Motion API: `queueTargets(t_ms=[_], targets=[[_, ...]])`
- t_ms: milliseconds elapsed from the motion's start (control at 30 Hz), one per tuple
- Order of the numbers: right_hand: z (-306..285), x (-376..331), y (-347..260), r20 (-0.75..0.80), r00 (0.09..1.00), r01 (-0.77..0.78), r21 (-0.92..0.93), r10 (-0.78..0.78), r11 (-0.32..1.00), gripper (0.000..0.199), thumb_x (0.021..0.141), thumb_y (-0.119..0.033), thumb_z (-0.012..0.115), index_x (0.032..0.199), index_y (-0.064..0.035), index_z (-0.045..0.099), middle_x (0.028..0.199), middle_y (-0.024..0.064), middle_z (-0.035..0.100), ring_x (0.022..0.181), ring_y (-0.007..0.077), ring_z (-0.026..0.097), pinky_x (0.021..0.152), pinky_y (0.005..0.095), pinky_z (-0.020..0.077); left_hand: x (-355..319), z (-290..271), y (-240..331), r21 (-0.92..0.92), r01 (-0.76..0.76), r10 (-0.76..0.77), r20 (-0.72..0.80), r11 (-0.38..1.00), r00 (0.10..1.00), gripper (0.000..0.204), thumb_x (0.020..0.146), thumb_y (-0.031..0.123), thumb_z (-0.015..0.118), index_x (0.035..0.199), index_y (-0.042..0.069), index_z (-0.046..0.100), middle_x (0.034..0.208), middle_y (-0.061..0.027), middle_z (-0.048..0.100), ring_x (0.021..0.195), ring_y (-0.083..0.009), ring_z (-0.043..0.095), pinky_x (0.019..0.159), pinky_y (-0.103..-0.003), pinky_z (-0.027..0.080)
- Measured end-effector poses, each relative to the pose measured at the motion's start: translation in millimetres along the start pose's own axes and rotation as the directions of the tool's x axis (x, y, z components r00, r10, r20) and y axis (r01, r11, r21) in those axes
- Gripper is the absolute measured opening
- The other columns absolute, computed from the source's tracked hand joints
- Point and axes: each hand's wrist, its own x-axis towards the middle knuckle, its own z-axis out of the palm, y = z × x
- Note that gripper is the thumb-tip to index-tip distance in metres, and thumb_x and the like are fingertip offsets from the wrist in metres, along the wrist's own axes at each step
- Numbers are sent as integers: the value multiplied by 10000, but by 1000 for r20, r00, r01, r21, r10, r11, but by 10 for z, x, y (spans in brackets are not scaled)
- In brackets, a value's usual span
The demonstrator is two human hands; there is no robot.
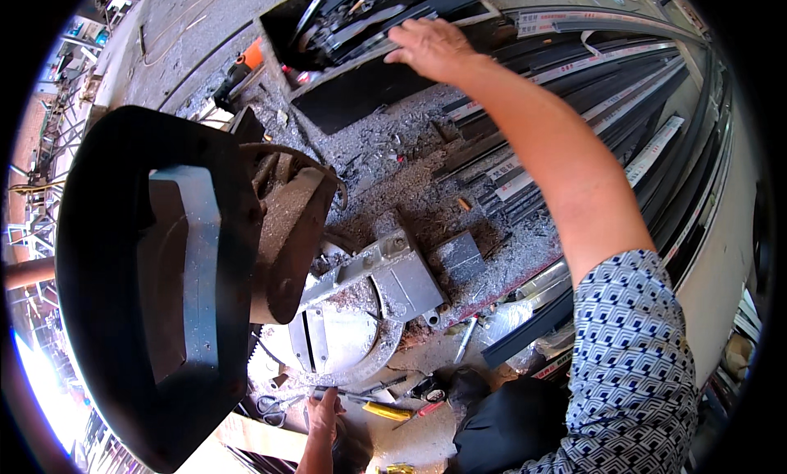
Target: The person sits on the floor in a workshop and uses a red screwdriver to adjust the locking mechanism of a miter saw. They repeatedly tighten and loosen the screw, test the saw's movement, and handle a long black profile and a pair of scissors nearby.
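Observation:
My right hand [433,51] reaches out over the near rim of a black open-topped box [344,101] filled with dark profile offcuts [361,27]. Its thumb and fingers are apart, and I see nothing held between them. Low in the view, my left hand [323,414] is closed with its fingertips at a short dark piece, whose kind I cannot make out. That hand is just in front of the round metal turntable [344,343] of a mitre saw. The saw's big black handle [106,285] fills the left side and hides what lies behind it.
Long dark profiles [607,105] with white labels lie to the right, under my right arm. Metal shavings [369,158] cover the bench around the saw fence [402,277]. A yellow-handled tool [387,411], scissors [269,408] and a tape measure [428,390] lie near. An orange-and-black tool [238,72] sits beside the box.

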Motion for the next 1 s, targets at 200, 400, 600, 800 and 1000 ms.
queueTargets(t_ms=[200, 400, 600, 800, 1000], targets=[[55, -4, 226, -59, 997, -47, -44, 44, 998, 298, 985, -405, 651, 1098, -138, 583, 1054, 87, 640, 1091, 331, 640, 920, 480, 531, 24, 11, -51, -15, 8, -8, -1, 1000, 1000, 175, 908, 176, 705, 790, 79, 619, 639, -1, 553, 508, -111, 527, 512, -297, 525], [-20, -2, 70, 36, 987, -152, -61, 154, 987, 294, 1013, -402, 615, 1165, -150, 614, 1146, 80, 655, 1159, 321, 615, 993, 480, 500, 9, -17, -50, -25, -16, 16, 9, 1000, 1000, 209, 902, 186, 717, 752, 98, 603, 625, 7, 544, 503, -110, 523, 512, -299, 523], [-250, -471, -41, -211, 955, -185, 124, 208, 975, 440, 1005, -297, 612, 1366, -46, 596, 1330, 168, 602, 1263, 371, 562, 1071, 478, 470, -27, -24, -19, 1, -30, 30, 12, 1000, 999, 233, 885, 194, 735, 713, 114, 600, 621, 13, 533, 501, -110, 506, 516, -298, 488], [-980, -1622, -692, -240, 939, -194, 225, 247, 955, 288, 969, -152, 658, 1224, -20, 657, 1206, 142, 647, 1133, 342, 626, 996, 444, 517, -120, -66, 41, 15, -54, 53, 61, 998, 997, 261, 872, 201, 758, 690, 117, 591, 619, 32, 517, 506, -102, 490, 531, -299, 483], [-1533, -2996, -1861, 6, 914, -374, 408, 407, 833, 254, 954, -102, 682, 1182, 5, 655, 1175, 166, 655, 1101, 310, 647, 968, 434, 537, -211, -166, 41, -19, -137, 138, 114, 990, 984, 360, 924, 263, 762, 670, 118, 553, 583, 12, 498, 490, -115, 473, 526, -309, 462]])
